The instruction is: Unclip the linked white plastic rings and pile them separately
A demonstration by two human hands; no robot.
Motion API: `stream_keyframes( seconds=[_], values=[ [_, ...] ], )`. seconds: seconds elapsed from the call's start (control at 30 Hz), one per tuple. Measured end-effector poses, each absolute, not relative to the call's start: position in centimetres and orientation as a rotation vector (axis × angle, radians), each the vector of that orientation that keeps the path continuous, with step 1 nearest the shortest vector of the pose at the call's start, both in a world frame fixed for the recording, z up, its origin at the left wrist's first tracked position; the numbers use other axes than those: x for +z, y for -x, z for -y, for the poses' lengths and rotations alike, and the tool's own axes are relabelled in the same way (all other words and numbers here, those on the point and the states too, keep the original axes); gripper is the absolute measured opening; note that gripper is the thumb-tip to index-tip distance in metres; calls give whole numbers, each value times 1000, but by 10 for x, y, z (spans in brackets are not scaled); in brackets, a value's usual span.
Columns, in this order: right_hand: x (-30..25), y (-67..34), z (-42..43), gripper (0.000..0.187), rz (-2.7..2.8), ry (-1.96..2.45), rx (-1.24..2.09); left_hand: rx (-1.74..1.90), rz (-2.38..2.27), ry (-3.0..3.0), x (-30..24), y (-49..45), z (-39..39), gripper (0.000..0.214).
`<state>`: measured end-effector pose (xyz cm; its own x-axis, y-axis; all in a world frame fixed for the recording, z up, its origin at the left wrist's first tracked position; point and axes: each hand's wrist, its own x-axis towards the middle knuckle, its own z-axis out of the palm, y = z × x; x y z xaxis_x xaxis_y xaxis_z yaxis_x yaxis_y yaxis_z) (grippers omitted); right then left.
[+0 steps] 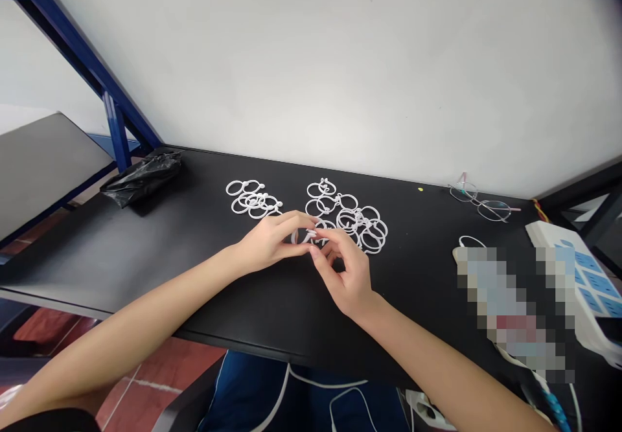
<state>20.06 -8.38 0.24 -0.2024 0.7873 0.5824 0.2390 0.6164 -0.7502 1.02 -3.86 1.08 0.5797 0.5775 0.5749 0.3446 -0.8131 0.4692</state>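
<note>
Two hands, one white ring (294, 236): my L hand (272, 243) has it pinched btwn thumb & index, and my R hand (347, 270) pinches it too, fingertips almost meeting L ones. Ring's right in the grip, over the black table (233, 315); mostly hidden by fingers, so can't tell how its ends sit.

Just beyond the grip & to the R, bigger pile of white rings (357, 218), overlapping, nearest ones partly behind my fingers. Just beyond L hand, smaller pile of white rings (255, 202), w/ a gap btwn the two piles.

Well L of grip, near table's far edge: crumpled black plastic bag (146, 176). Far R & beyond: glasses (494, 210), w/ a tiny yellow bit (420, 189) this side of them. Far R, closer to me: power strip (583, 289) w/ blue sockets, next to a pixelated thing (510, 309), can't tell what. Nearer me than the grip, below table edge: white cable (282, 393) over my lap. Wall (340, 82) behind it all.
</note>
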Motion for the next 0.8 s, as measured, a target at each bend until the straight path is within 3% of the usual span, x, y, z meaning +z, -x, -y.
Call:
stream_keyframes(
  seconds=[0.2,0.43,0.7,0.8],
  values=[
    [3,-200,83,11,1703,853,619,1046,-736,-2712,13,-15,43,20],
    [1,-199,84,13,1669,773,566,1057,-825,-2640,17,-18,47,19],
    [1,-202,85,15,1633,730,553,863,-632,-2137,19,-16,47,50],
    [3,-200,85,13,1649,714,593,897,-616,-2074,15,-18,48,43]
  ],
)
